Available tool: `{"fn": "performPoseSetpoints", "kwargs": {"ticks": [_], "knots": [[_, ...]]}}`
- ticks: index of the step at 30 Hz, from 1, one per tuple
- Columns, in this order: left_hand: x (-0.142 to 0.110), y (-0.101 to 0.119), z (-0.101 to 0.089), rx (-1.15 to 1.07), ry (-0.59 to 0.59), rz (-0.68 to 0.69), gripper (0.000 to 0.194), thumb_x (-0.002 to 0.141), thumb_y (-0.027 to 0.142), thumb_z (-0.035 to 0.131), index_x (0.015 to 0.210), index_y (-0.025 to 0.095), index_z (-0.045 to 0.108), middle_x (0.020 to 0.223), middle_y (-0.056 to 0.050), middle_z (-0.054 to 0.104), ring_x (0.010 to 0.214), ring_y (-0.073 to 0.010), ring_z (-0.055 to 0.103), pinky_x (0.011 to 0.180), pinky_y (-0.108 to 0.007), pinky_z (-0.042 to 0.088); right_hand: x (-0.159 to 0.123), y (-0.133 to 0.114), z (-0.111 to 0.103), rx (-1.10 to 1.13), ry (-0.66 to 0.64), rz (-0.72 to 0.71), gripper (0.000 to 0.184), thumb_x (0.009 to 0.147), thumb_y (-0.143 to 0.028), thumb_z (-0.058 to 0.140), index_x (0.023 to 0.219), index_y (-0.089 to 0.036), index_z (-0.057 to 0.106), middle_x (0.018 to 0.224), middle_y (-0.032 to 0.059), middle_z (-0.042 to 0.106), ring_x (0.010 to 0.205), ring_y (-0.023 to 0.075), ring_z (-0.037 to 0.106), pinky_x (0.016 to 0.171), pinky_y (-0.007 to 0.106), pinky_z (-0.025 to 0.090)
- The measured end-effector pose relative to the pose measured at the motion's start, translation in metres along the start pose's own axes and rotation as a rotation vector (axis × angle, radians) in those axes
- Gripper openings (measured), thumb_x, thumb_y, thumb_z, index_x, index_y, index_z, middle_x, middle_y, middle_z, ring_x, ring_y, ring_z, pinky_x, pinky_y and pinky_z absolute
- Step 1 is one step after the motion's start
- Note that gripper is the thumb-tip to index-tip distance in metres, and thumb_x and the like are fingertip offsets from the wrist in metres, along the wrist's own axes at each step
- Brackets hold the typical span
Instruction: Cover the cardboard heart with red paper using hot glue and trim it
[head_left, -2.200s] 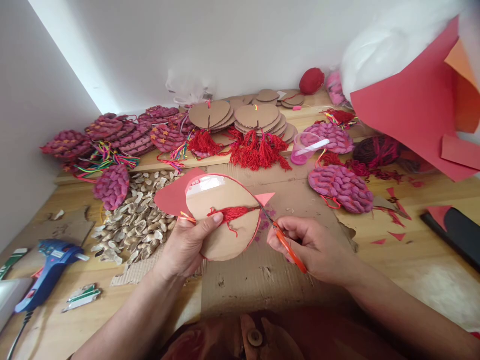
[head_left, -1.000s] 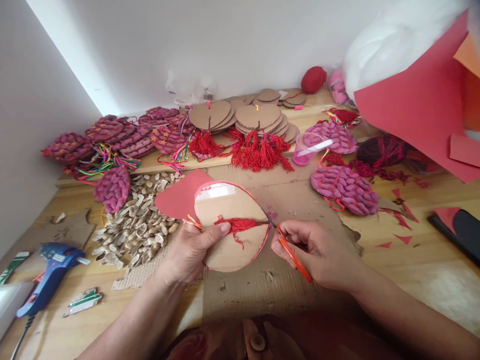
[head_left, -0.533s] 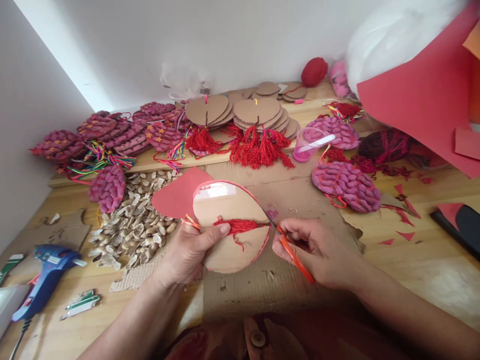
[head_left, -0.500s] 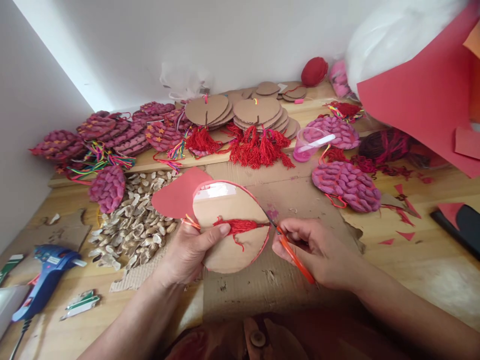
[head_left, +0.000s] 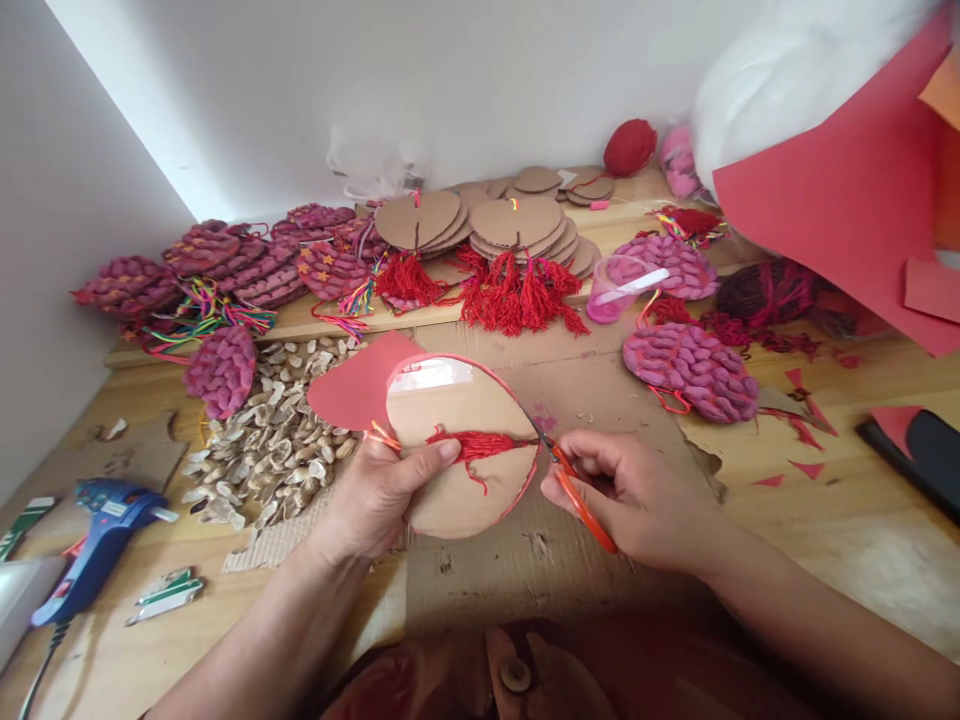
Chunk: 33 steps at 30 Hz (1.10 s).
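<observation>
1 disc (head_left: pixel 459 505) is held above the cardboard (head_left: pixel 517 590). The left hand (head_left: pixel 382 490) clamps its left side, thumb flat on top against the tassel (head_left: pixel 484 443), other fingers hidden beneath. From the disc's right, the right hand (head_left: pixel 619 500) slants in, fingers curled round the scissors (head_left: pixel 581 508), tips at its rim. Beyond the disc, rightward, 1 pink cup (head_left: pixel 601 302) has 1 stick (head_left: pixel 637 283) in or across it; I can't tell which.
</observation>
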<state>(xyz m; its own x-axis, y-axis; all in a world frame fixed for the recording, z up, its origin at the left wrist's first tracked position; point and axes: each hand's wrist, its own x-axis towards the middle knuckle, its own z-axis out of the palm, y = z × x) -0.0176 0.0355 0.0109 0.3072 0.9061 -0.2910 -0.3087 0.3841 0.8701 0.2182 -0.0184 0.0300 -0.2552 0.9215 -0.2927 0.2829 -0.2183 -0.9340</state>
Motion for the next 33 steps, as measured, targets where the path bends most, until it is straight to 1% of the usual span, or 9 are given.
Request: {"fn": "performPoseSetpoints", "kwargs": {"ticks": [6, 10, 14, 22, 26, 33], "knots": [[-0.0011, -0.0008, -0.0041, -0.008, 0.011, -0.037, 0.073, 0.073, 0.023, 0.087, 0.141, 0.020, 0.059, 0.114, -0.013, 0.078, 0.092, -0.0303, 0.078, 0.087, -0.042, 0.064, -0.0004, 0.0001, 0.0014, 0.097, -0.040, -0.007, 0.038, 0.084, -0.039, 0.075, 0.070, -0.021, 0.045, 0.061, -0.0073, 0.037, 0.058, 0.0095, 0.032, 0.052, 0.025, 0.024], [-0.0014, -0.0015, -0.0036, -0.004, 0.006, -0.044, 0.074, 0.073, 0.022, 0.087, 0.141, 0.020, 0.058, 0.112, -0.012, 0.078, 0.092, -0.0307, 0.077, 0.088, -0.042, 0.064, -0.0011, -0.0018, 0.0020, 0.133, -0.052, -0.002, 0.040, 0.084, -0.040, 0.076, 0.070, -0.021, 0.044, 0.062, -0.0072, 0.037, 0.058, 0.0097, 0.032, 0.052, 0.025, 0.024], [-0.0019, -0.0017, -0.0019, -0.004, -0.014, -0.045, 0.075, 0.073, 0.021, 0.087, 0.142, 0.020, 0.057, 0.112, -0.012, 0.078, 0.095, -0.0305, 0.077, 0.088, -0.041, 0.064, -0.0005, -0.0011, 0.0012, 0.134, -0.055, 0.004, 0.040, 0.085, -0.042, 0.075, 0.069, -0.021, 0.045, 0.061, -0.0071, 0.037, 0.059, 0.0097, 0.031, 0.052, 0.025, 0.024], [-0.0010, -0.0022, -0.0027, 0.008, -0.008, -0.030, 0.077, 0.074, 0.021, 0.087, 0.144, 0.019, 0.055, 0.113, -0.011, 0.078, 0.095, -0.0286, 0.077, 0.087, -0.038, 0.064, -0.0033, 0.0035, 0.0014, 0.083, -0.027, 0.000, 0.040, 0.088, -0.042, 0.072, 0.069, -0.021, 0.043, 0.058, -0.0083, 0.034, 0.054, 0.0084, 0.028, 0.048, 0.025, 0.020], [-0.0011, -0.0012, -0.0026, 0.004, -0.021, -0.025, 0.076, 0.074, 0.021, 0.087, 0.144, 0.019, 0.055, 0.114, -0.012, 0.078, 0.096, -0.0287, 0.077, 0.087, -0.038, 0.064, -0.0033, 0.0025, 0.0007, 0.054, -0.013, -0.008, 0.040, 0.086, -0.040, 0.073, 0.067, -0.021, 0.043, 0.057, -0.0086, 0.034, 0.053, 0.0082, 0.026, 0.048, 0.026, 0.019], [0.0000, -0.0020, -0.0043, 0.027, -0.056, -0.024, 0.076, 0.074, 0.020, 0.087, 0.143, 0.018, 0.055, 0.115, -0.012, 0.077, 0.094, -0.0273, 0.077, 0.084, -0.034, 0.064, -0.0012, -0.0007, 0.0028, 0.103, -0.036, 0.019, 0.036, 0.084, -0.037, 0.075, 0.069, -0.021, 0.046, 0.058, -0.0081, 0.036, 0.054, 0.0085, 0.030, 0.049, 0.025, 0.021]]}}
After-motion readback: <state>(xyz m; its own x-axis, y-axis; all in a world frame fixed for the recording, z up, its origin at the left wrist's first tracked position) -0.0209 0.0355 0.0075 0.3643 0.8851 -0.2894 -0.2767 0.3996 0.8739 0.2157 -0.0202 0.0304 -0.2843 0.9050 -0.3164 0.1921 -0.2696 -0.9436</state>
